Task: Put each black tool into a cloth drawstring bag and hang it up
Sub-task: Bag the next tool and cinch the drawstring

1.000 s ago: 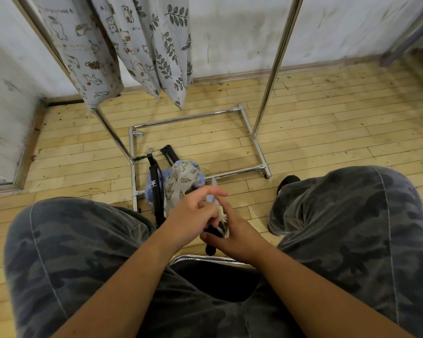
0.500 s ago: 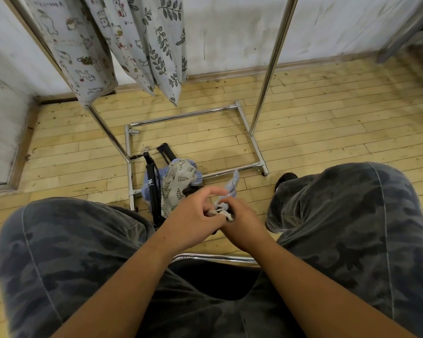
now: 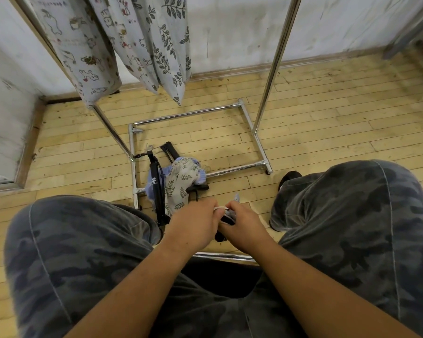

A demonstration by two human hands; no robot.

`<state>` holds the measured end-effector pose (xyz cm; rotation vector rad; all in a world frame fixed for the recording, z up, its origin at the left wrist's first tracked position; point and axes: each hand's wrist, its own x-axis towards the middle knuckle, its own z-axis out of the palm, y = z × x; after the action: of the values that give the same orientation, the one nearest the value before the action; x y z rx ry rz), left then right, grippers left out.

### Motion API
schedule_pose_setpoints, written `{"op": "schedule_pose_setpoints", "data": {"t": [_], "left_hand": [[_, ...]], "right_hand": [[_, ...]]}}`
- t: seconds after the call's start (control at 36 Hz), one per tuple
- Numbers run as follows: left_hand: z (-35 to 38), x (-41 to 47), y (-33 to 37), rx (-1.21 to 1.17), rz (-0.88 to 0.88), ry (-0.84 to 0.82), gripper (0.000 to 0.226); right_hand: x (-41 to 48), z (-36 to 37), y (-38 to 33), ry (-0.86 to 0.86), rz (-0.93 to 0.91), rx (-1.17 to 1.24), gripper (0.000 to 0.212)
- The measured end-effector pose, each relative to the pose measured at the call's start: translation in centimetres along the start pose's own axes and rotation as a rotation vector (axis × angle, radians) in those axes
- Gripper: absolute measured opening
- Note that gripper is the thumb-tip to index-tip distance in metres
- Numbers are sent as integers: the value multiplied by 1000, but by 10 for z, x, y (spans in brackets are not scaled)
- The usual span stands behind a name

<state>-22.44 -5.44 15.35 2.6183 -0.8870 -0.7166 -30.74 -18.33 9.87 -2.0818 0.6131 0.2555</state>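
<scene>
Left hand (image 3: pixel 195 224) fingers are curled, pinching the white drawstring (image 3: pixel 218 208). The right hand (image 3: pixel 246 228) grips the bag (image 3: pixel 230 213) by its neck, and a black tool (image 3: pixel 220 237) pokes out below. Looks like the cinching step, held over the chair's front edge. Next up: pull tight, then loop it onto the rack (image 3: pixel 274 69). Spare tools (image 3: pixel 156 189) lie at the rack base's front-left corner.
</scene>
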Motion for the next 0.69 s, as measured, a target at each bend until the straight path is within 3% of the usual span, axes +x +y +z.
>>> {"op": "schedule_pose_setpoints", "data": {"t": [0.11,0.31,0.5,0.69], "left_hand": [[-6,0,-4,-350,-99,-121,28],[-11,-1,-7,-624,-121,-96,32],[-16,-4,-4,-753,-210,-70,39],[-16,-7,-5,-686,-143,-124,46]], "right_hand": [[-1,0,0,-18,-144,-24,46],[-9,-7,-9,-55,-241,12,30],[-13,-4,-16,-106,-221,37,20],[-9,-4,-17,-133,-122,54,15]]}}
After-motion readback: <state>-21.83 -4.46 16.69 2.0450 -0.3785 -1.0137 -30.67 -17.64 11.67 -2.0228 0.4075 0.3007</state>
